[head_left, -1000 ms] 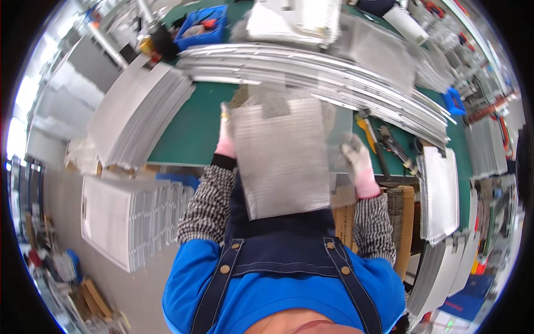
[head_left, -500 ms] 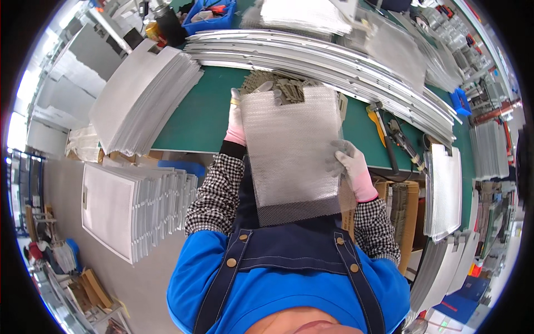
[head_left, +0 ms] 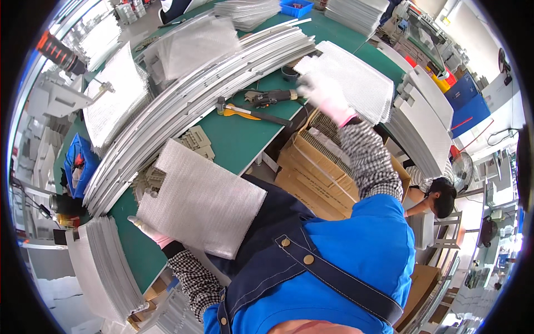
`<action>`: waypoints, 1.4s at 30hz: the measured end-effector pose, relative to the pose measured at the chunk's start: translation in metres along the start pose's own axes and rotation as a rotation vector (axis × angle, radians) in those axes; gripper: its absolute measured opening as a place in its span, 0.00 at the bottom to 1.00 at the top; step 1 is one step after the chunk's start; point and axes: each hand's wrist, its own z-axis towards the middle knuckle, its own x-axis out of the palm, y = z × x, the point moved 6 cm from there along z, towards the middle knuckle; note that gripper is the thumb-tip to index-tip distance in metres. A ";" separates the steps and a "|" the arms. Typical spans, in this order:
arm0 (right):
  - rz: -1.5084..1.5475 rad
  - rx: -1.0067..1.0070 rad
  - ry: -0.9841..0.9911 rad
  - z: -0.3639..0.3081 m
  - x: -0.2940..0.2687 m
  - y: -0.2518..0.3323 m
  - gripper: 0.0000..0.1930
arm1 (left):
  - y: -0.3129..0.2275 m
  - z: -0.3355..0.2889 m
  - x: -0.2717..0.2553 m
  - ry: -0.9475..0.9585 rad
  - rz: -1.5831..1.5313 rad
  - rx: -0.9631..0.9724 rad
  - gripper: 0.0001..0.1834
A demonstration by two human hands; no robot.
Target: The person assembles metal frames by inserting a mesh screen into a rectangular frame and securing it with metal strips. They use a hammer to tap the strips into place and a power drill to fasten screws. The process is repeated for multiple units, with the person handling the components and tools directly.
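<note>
My left hand (head_left: pixel 149 230), in a white and pink glove, grips a rectangular metal mesh sheet (head_left: pixel 203 200) by its left edge. The sheet has a small notch and lies tilted over the bench edge, partly against my apron. The glove's fingers are partly hidden behind it. Out to the right, my gloved right hand (head_left: pixel 325 96) is at the edge of a stack of metal mesh sheets (head_left: pixel 359 80). Motion smears its fingers, so whether it grips a sheet does not show. Small grey-beige plastic parts (head_left: pixel 196 142) lie just beyond the held sheet.
On the green bench (head_left: pixel 233 139) lie a hammer (head_left: pixel 261 116), a yellow-handled tool (head_left: pixel 240 113) and a black power tool (head_left: pixel 271 98). Long metal strips (head_left: pixel 206 83) run across behind them. A cardboard box (head_left: pixel 314 178) of parts stands below the edge. Another person (head_left: pixel 439 197) is at right.
My view has swung to the right. The right hand has let go of the mesh sheet and moved out to the stack at right. My left hand still holds the sheet.
</note>
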 end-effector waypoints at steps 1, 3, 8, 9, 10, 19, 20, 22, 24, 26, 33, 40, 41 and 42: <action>-0.163 -0.001 -0.135 0.006 -0.013 -0.048 0.22 | -0.006 -0.012 0.016 0.003 -0.083 -0.040 0.40; -0.463 0.132 -0.094 -0.003 -0.022 -0.100 0.33 | -0.009 -0.025 0.034 -0.016 -0.252 -0.113 0.41; -0.455 0.123 0.027 0.008 -0.011 -0.140 0.38 | 0.004 -0.003 -0.003 0.039 -0.204 -0.029 0.41; -0.381 0.118 0.098 0.015 -0.013 -0.156 0.37 | 0.004 0.000 0.001 0.062 -0.186 -0.030 0.41; -0.306 0.115 0.168 0.014 -0.013 -0.171 0.36 | 0.008 0.005 0.007 0.094 -0.228 -0.064 0.41; -0.712 -0.108 -0.948 -0.018 -0.166 -0.045 0.14 | 0.039 0.041 -0.042 0.315 -0.295 0.064 0.45; -0.484 -0.166 -1.102 -0.035 -0.166 -0.046 0.14 | 0.025 0.019 -0.007 0.256 -0.330 -0.033 0.47; 0.265 -0.028 -1.167 -0.042 -0.135 -0.026 0.18 | -0.016 -0.038 0.030 0.103 -0.358 -0.128 0.47; 0.805 0.106 -0.847 -0.036 -0.085 0.006 0.24 | -0.017 -0.042 0.027 0.086 -0.407 -0.216 0.43; 1.172 0.140 -0.334 -0.032 -0.010 0.053 0.27 | 0.002 -0.027 0.011 0.222 -0.509 -0.240 0.45; 1.256 -0.012 0.664 -0.069 0.164 0.197 0.24 | 0.000 -0.028 0.037 0.316 -0.615 -0.338 0.56; 1.169 0.015 0.727 -0.073 0.185 0.202 0.23 | -0.016 -0.035 0.055 0.668 -0.833 -0.237 0.60; 1.182 0.014 0.726 -0.074 0.187 0.199 0.23 | -0.016 -0.037 0.056 0.685 -0.849 -0.229 0.59; 1.197 0.014 0.722 -0.074 0.187 0.198 0.23 | -0.020 -0.039 0.058 0.704 -0.864 -0.221 0.59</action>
